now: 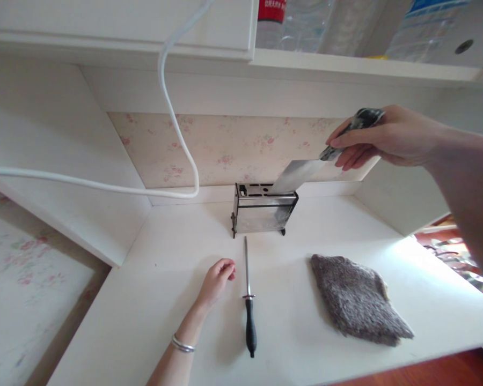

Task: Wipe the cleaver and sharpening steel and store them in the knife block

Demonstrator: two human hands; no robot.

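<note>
Knife handle [366, 119] is marbled black-and-white; sharpening-steel grip [250, 327] is coloured black; knife block [260, 219], silver, is edged in black; cloth [356, 297] is mottled grey-brown; table [287, 305] is finished white; wallpaper [241, 139] is flowered pink on cream.

A single view, worn on the head, tipped forward and down
From where I stand, it looks from above the near side of the smooth white table [177, 241], facing the cream, pink-flowered back panel [225, 145]. It is near enough for the bare left hand [216, 280] and bare right hand [398, 136] to show, yet wide enough for the white open shelf [366, 67] above and some reddish-brown floor [434, 370] below.
</note>
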